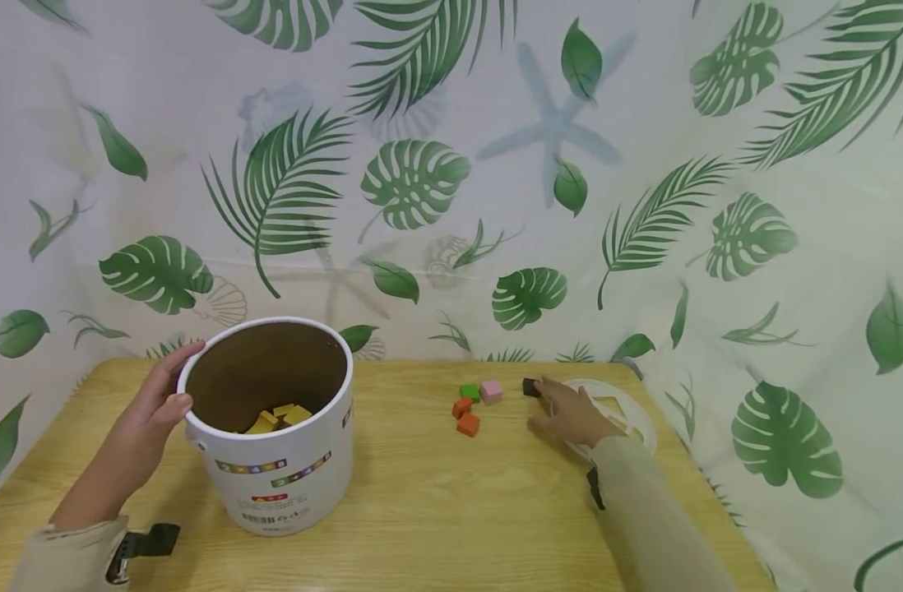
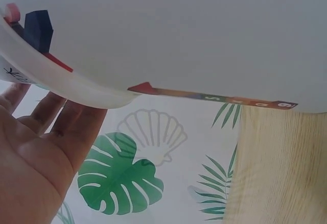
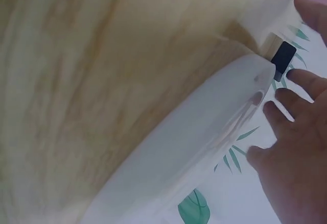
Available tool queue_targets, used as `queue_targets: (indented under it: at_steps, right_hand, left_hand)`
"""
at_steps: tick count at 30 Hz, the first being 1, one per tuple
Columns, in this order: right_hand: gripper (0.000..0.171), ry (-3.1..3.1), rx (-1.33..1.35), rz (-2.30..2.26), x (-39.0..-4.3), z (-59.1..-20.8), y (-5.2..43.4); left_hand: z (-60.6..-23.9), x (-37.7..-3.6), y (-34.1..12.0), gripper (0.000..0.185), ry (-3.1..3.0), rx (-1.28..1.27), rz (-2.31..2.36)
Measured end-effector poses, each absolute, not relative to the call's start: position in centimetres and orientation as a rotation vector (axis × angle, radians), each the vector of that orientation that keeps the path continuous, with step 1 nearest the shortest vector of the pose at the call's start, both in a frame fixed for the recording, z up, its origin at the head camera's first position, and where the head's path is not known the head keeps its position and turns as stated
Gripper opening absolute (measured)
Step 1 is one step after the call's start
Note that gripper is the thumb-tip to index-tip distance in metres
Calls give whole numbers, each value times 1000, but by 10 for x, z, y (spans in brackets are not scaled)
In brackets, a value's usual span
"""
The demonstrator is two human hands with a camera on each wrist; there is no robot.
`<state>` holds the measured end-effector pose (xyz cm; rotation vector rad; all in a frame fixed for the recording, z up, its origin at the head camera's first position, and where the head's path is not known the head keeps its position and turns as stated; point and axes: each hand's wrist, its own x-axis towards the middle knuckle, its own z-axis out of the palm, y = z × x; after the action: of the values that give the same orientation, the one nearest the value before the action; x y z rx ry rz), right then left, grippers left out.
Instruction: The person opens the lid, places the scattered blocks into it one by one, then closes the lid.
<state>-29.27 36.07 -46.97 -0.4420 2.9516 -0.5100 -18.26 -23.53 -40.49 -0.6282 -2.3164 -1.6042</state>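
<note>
A white bucket (image 1: 289,485) with printed number strips stands upright on the left, yellow pieces (image 1: 292,415) inside it. My left hand (image 1: 151,403) rests on the left side of its rim. In the left wrist view the fingers (image 2: 76,124) run nearly straight to the rim, tips hidden behind it. My right hand (image 1: 573,411) reaches over the left edge of a white plate (image 1: 647,419), fingers spread. A small dark block (image 1: 530,387) lies at its fingertips. In the right wrist view this dark block (image 3: 284,56) sits between thumb and fingers, with nothing gripped.
Left of the right hand lie a green block (image 1: 470,392), a pink block (image 1: 491,391) and orange blocks (image 1: 468,424). The plate carries pale yellow pieces (image 1: 613,406). A leaf-printed sheet (image 1: 451,205) hangs behind the wooden table (image 1: 422,510).
</note>
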Motion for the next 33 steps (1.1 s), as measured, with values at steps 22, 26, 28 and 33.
queue_targets:
  at_steps: [22,26,28,33]
  right_hand:
    - [27,3092,-430,-346,-287,-468,354]
    - [27,3134,-470,-249,-284,-469,351]
    - [26,3154,-502,-230,-281,-468,349]
    - [25,3187,-564,-271,-274,-462,343]
  left_hand:
    - [-404,-182,-234,61,-2350,-617,-1476]
    - [-404,-183,-234,61,-2342,-623,-1447]
    - [-405,-184,-235,61,-2346,-620,-1438]
    - [-405,-183,-236,61,-2371,-596,-1436]
